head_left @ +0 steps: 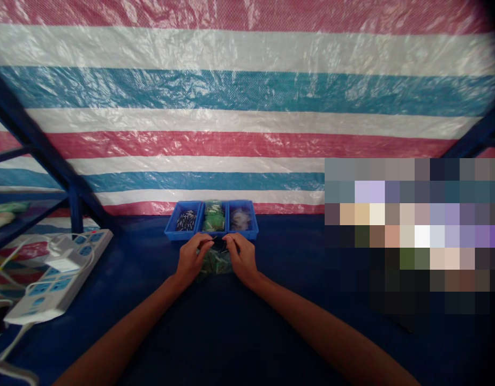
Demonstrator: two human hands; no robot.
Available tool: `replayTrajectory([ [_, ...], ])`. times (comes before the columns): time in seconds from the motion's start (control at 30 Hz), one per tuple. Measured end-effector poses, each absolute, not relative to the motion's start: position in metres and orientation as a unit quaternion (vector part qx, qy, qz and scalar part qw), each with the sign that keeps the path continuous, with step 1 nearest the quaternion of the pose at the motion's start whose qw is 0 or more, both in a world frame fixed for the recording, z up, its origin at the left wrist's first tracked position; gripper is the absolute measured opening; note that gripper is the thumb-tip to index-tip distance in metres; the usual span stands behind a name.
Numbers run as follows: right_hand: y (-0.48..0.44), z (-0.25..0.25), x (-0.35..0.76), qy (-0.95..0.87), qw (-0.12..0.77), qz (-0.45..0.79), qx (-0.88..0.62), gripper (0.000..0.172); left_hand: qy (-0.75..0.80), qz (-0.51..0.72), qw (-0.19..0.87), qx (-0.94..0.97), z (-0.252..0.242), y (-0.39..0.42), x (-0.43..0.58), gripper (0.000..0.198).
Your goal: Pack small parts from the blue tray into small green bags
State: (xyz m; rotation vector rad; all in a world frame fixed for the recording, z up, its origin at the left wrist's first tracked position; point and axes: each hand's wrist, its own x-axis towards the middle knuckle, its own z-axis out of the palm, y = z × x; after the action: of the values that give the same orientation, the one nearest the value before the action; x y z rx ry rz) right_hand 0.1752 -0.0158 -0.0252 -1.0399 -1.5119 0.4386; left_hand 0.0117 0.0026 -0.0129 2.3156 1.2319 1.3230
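Observation:
My left hand [192,260] and my right hand [241,259] meet just in front of a blue three-compartment tray [211,231], with their fingers pinching a small dark part [220,245] between them. The part is too small and too covered to identify. Under my hands lies a clear plastic bag of green items [214,266], partly hidden by my wrists. The tray's left compartment holds several slim dark-and-silver pins [186,220]. Its middle compartment holds green items in bags [213,217], and its right one holds clear bagged items [239,219].
A white power strip [58,273] with white cables lies on the dark blue table cover [247,332] at the left. Blue metal shelf frames [38,155] stand at the left, a striped tarpaulin [239,91] hangs behind, and a pixelated patch [408,236] covers the right.

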Motion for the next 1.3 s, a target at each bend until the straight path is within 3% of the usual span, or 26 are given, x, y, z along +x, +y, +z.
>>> replayTrajectory([
  [0.77,-0.0164,-0.0272,0.174,-0.716,0.547,0.191,-0.389,0.018,0.443,0.504,0.22,0.708,-0.0134,-0.0012,0.0109,0.013],
  [1.3,-0.0175,-0.0247,0.1746,-0.71,0.551,0.193,-0.394,0.02,0.441,0.503,0.246,0.702,-0.0142,-0.0014,0.0094,0.016],
])
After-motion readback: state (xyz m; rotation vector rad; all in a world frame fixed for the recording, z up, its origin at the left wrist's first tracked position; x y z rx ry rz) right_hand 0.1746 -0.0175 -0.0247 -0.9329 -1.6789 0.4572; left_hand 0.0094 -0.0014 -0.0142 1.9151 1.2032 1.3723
